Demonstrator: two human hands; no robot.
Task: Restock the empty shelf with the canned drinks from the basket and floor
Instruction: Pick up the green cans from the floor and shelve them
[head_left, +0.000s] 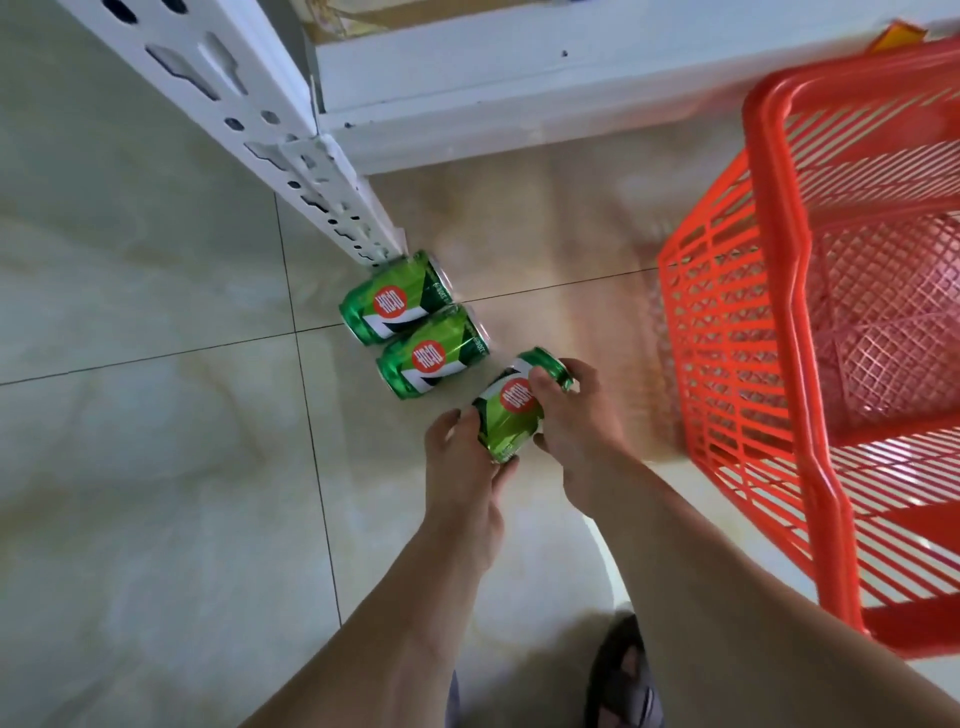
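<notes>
Sandalled foot (626, 675) nearest, at the bottom edge on pale floor tiles (156, 493). Further out, left hand (462, 467) and right hand (576, 415) both wrapped round one green can (511, 410), fingers curled on its sides. Just beyond, two more green cans (415, 325) lying touching by the white shelf post (291, 156). Orange basket (779, 312) off right; contents hard to tell.
</notes>
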